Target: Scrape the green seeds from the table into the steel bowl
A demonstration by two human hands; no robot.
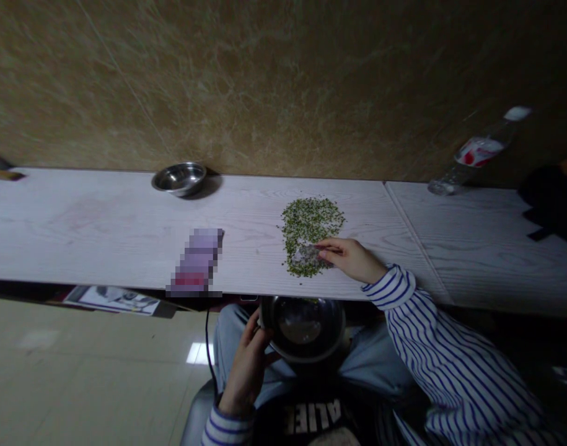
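Small green grains (308,217), looking like mung beans, lie spread in a thin layer on the pale wood-grain table (250,217). A greyish patch of finer bits (306,254) sits in the near part of the layer. Over that patch is my right hand (355,260), its thumb and fingers pinched together at the grains; whatever is between the fingertips is too small to make out. My left hand (248,365) grips the left rim of a large metal bowl (306,358), which is held over my lap just below the table edge. Its inside looks dark and shiny.
A small steel bowl (178,181) stands near the wall. Left of the grains, a blurred-out purple flat object (197,260) lies by the front edge. At the right are a clear bottle (478,152) and a dark item (555,198). A black cable (208,347) hangs down.
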